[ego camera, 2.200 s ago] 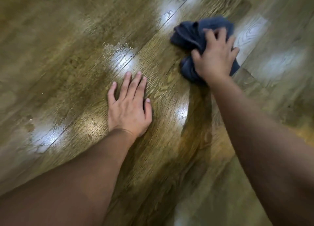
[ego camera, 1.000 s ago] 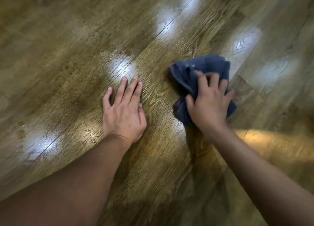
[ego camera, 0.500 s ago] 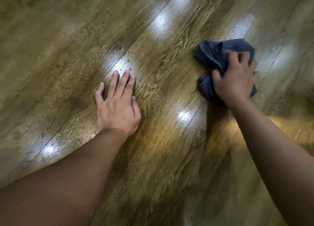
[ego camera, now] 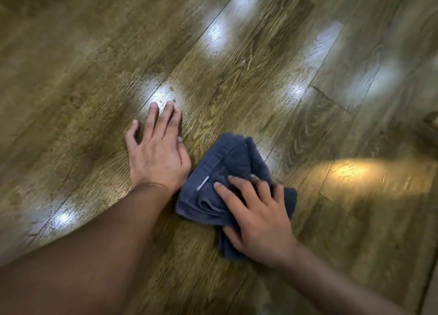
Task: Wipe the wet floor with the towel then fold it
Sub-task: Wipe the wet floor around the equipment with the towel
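Observation:
A crumpled dark blue towel (ego camera: 225, 170) lies bunched on the brown wood-plank floor (ego camera: 272, 115). My right hand (ego camera: 258, 215) presses down on its near right part, fingers spread and curled into the cloth. My left hand (ego camera: 157, 151) rests flat on the floor just left of the towel, fingers together and pointing away, its wrist side touching the towel's edge. Small water droplets and a wet sheen (ego camera: 166, 92) show on the boards just beyond my left fingertips.
Bright light reflections (ego camera: 220, 32) glint on the planks at the back and right. A warm yellow patch of light (ego camera: 369, 175) lies on the floor to the right. A dim object edge (ego camera: 430, 123) shows at the far right border.
My right hand has dragged the towel from the far right back toward me and leftward, so it now sits against my left hand. My left hand has stayed planted on the floor.

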